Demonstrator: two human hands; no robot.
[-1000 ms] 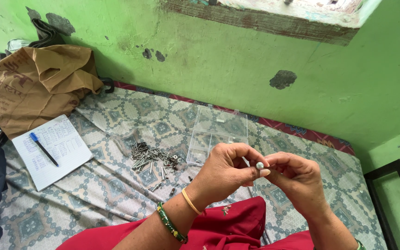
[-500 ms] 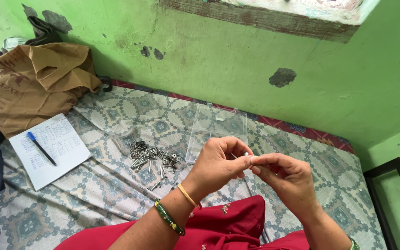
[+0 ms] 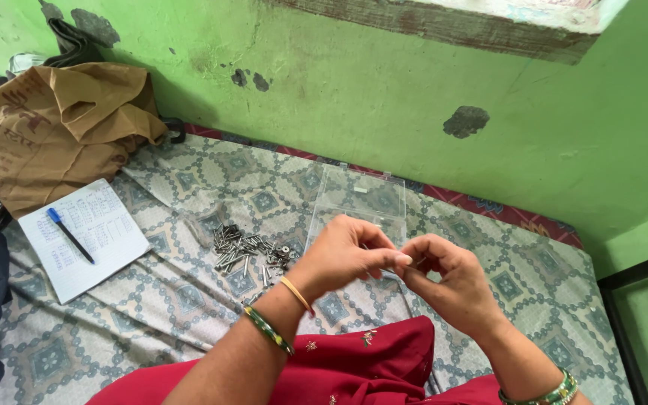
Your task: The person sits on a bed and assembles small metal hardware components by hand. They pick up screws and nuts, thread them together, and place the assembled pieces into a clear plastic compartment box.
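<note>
while the left hand (image 3: 346, 255) and right hand (image 3: 444, 281) pinched a small metal piece (image 3: 416, 262) together, a clear plastic box (image 3: 358, 206) lay just beyond, loose screws (image 3: 253, 255) leftward.

On the bed (image 3: 189, 315), a heap of screws (image 3: 253, 255) lies near the middle, with a clear box (image 3: 358, 199) just to its right and a notebook (image 3: 84, 238) well to its left, a pen (image 3: 70, 236) lying on the notebook. Behind the notebook, a bag (image 3: 54, 127) rests against the wall (image 3: 384, 97). The left hand (image 3: 346, 251) and right hand (image 3: 444, 281) meet in front of the box, fingertips touching.
</note>
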